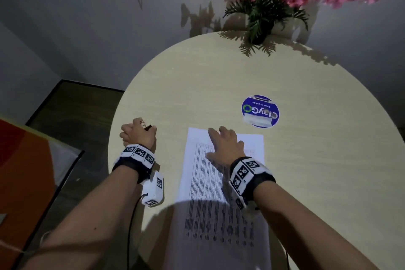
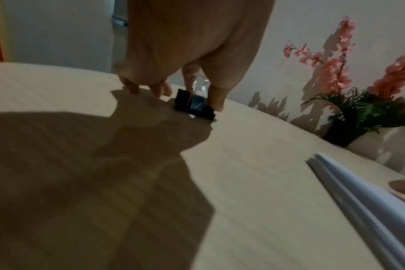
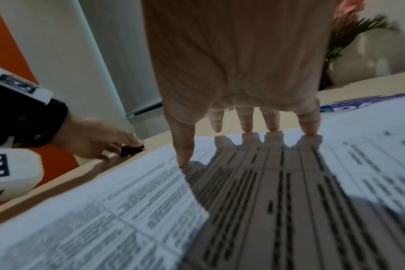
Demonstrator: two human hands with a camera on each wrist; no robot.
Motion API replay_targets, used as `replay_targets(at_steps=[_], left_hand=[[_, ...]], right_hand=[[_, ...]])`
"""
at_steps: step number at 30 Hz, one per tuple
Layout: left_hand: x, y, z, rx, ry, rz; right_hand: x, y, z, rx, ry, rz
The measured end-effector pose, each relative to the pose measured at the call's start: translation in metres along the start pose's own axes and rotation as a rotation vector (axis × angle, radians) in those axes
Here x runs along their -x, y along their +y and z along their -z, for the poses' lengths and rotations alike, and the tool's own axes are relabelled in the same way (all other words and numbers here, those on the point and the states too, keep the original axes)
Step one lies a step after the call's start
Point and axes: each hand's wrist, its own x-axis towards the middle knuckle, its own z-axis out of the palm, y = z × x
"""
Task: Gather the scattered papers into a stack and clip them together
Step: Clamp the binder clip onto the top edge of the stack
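Observation:
A stack of printed papers [image 1: 221,184] lies on the round pale wooden table [image 1: 197,76], squared up and running toward me. My right hand [image 1: 223,144] lies flat on its upper part with straight, spread fingers [image 3: 247,122] touching the top sheet [image 3: 150,210]. Near the table's left edge my left hand [image 1: 138,132] pinches a black binder clip [image 1: 148,126] that rests on the table. In the left wrist view thumb and forefinger hold the binder clip [image 2: 193,106] by its wire handles, and the papers' edge [image 2: 358,197] shows at lower right.
A round blue sticker [image 1: 260,111] lies on the table beyond the papers. A potted plant with pink flowers [image 1: 263,13] stands at the far edge against the wall. An orange surface [image 1: 19,173] is at the left, below table height.

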Motion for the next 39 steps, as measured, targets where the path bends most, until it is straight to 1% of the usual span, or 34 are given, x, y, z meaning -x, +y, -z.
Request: replay_targets(at_steps=[2, 4, 5, 6, 9, 11, 13, 14, 15, 17, 18, 19, 20, 22, 24, 25, 26, 27, 29, 31, 34, 37, 39], left_hand=[[-0.009, -0.004, -0.006, 0.089, 0.038, -0.093], [-0.011, -0.005, -0.006, 0.237, 0.064, -0.137], [-0.011, -0.005, -0.006, 0.256, 0.074, -0.154], [-0.008, -0.004, -0.004, 0.242, 0.067, -0.160], [-0.003, 0.003, -0.003, 0.265, -0.025, -0.164], [-0.001, 0.011, -0.004, 0.387, -0.136, -0.128], [0.007, 0.024, -0.002, 0.582, -0.329, -0.063], [0.013, 0.030, -0.002, 0.647, -0.439, -0.053], [0.020, 0.037, -0.001, 0.660, -0.534, -0.082], [0.034, 0.046, -0.004, 0.607, -0.659, -0.213], [0.040, 0.048, -0.006, 0.561, -0.696, -0.282], [0.045, 0.050, -0.009, 0.511, -0.726, -0.349], [0.049, 0.051, -0.012, 0.467, -0.756, -0.411], [0.058, 0.056, -0.016, 0.367, -0.817, -0.531], [0.069, 0.061, -0.016, 0.241, -0.866, -0.625], [0.072, 0.063, -0.016, 0.221, -0.879, -0.633], [0.073, 0.063, -0.016, 0.239, -0.883, -0.613], [0.074, 0.063, -0.016, 0.284, -0.885, -0.565], [0.074, 0.062, -0.015, 0.373, -0.853, -0.466], [0.073, 0.063, -0.015, 0.403, -0.799, -0.454], [0.075, 0.063, -0.016, 0.398, -0.705, -0.501], [0.076, 0.065, -0.017, 0.459, -0.651, -0.505], [0.077, 0.069, -0.016, 0.478, -0.630, -0.522]], right_hand=[[-0.005, 0.001, -0.006, 0.033, -0.049, 0.003], [-0.007, 0.002, -0.008, 0.052, -0.065, 0.012], [-0.009, 0.004, -0.009, 0.056, -0.073, 0.015], [-0.009, 0.004, -0.011, 0.057, -0.081, 0.017], [-0.009, 0.004, -0.011, 0.061, -0.095, 0.018], [-0.010, 0.004, -0.008, 0.039, -0.109, 0.008], [-0.014, 0.004, -0.002, -0.058, -0.094, -0.012], [-0.015, 0.004, 0.003, -0.148, -0.046, -0.014], [-0.016, 0.002, 0.009, -0.268, 0.020, -0.010], [-0.012, -0.004, 0.023, -0.551, 0.170, 0.013], [-0.009, -0.009, 0.031, -0.654, 0.229, 0.029], [-0.006, -0.013, 0.039, -0.704, 0.280, 0.048], [-0.003, -0.016, 0.046, -0.720, 0.318, 0.073], [0.002, -0.020, 0.054, -0.703, 0.343, 0.109], [0.003, -0.017, 0.054, -0.682, 0.299, 0.109], [0.005, -0.015, 0.054, -0.694, 0.274, 0.110], [0.006, -0.013, 0.054, -0.706, 0.267, 0.105], [0.007, -0.010, 0.054, -0.729, 0.277, 0.097], [0.007, -0.004, 0.052, -0.803, 0.312, 0.065], [0.009, 0.001, 0.051, -0.922, 0.341, 0.038], [0.012, 0.005, 0.050, -1.122, 0.248, -0.029], [0.013, 0.008, 0.049, -1.202, 0.086, -0.049], [0.013, 0.008, 0.049, -1.262, 0.065, -0.040]])
